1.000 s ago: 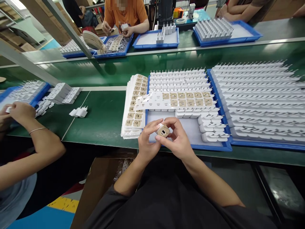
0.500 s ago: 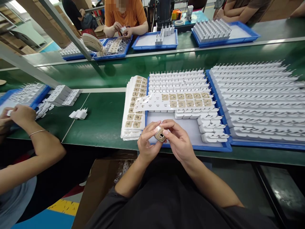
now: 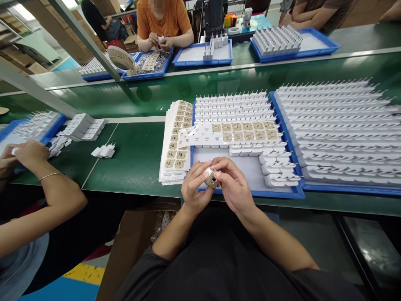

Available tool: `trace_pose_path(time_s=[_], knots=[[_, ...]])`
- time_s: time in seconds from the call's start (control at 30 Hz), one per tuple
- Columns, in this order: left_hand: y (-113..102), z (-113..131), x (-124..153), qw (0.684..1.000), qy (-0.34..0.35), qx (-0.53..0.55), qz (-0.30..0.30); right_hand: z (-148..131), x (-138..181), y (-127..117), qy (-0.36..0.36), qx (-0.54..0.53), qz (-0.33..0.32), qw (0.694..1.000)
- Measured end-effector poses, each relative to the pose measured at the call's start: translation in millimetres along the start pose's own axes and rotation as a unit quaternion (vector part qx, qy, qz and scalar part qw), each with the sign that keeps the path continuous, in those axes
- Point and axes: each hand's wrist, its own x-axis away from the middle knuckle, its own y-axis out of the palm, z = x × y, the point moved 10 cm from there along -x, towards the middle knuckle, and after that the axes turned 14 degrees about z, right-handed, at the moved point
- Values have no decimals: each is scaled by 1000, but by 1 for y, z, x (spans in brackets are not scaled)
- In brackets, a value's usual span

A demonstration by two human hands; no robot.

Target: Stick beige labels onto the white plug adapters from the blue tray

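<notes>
A small white charger [image 3: 211,179] with a tan face and a dark port is pinched between both hands, just over the front edge of a blue tray [image 3: 282,194]. My left hand [image 3: 196,184] is closed round its left side. The thumb and fingers of my right hand [image 3: 234,184] press on its right side and tan face. Behind the hands, a sheet of tan stickers [image 3: 247,131], partly peeled at its left end, lies across rows of white chargers [image 3: 232,104] in the tray. A stack of sticker sheets [image 3: 172,161] sits left of the tray.
Another blue tray [image 3: 286,142] packed with white chargers stands at the right. A few loose chargers [image 3: 104,151] lie on the green bench [image 3: 134,167]. To the left a co-worker's arm [image 3: 53,196] reaches over the bench. A person in orange [image 3: 164,25] works across it.
The charger has tilted slightly in my fingers, so its tan face points more downward. Both hands keep their grip, in almost the same place.
</notes>
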Motion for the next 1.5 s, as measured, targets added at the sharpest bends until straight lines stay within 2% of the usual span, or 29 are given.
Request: trace_pose_path(time_s=[0.07,0.17,0.27,0.37,0.47,0.63,0.77,0.8,0.83,0.87,0.97,1.03,1.1,1.17,1.27,1.37,1.43,1.5], knots=[[-1,-10,4,996,-75,36,10,0,1,2,0,8,-29,1000],[0,-25,12,974,-200,104,38,-3,5,4,-38,55,-60,996],[2,-31,18,953,-262,141,51,-7,8,2,-91,131,-44,986],[6,-31,20,957,-259,129,24,-16,6,-1,-134,198,-25,971],[4,-26,16,976,-198,87,-4,-37,2,4,-204,245,-43,947],[-1,-16,6,991,-125,34,-21,-62,4,16,-353,326,-73,874],[-7,-20,5,989,-144,-22,-28,-64,24,23,-491,383,-74,779],[-10,-23,5,987,-156,-34,-27,-62,31,25,-515,378,-83,765],[-15,-28,4,984,-169,-47,-22,-59,38,26,-525,364,-95,763],[-21,-35,3,981,-186,-59,-13,-54,44,28,-518,344,-114,775],[-51,-65,-2,966,-244,-73,46,-14,58,39,-412,304,-224,829],[-81,-90,-9,954,-270,-77,103,39,71,50,-311,334,-320,830],[-116,-117,-17,943,-278,-101,150,105,82,56,-209,400,-389,803],[-153,-147,-25,927,-291,-161,173,174,95,60,-113,456,-450,759],[-210,-189,-37,879,-313,-320,165,242,109,76,-83,484,-497,715],[-260,-218,-51,836,-318,-413,172,277,122,88,-81,497,-538,676],[-284,-232,-59,818,-324,-444,171,282,127,88,-82,506,-556,654],[-299,-243,-63,803,-336,-464,164,274,129,85,-85,508,-566,644]])
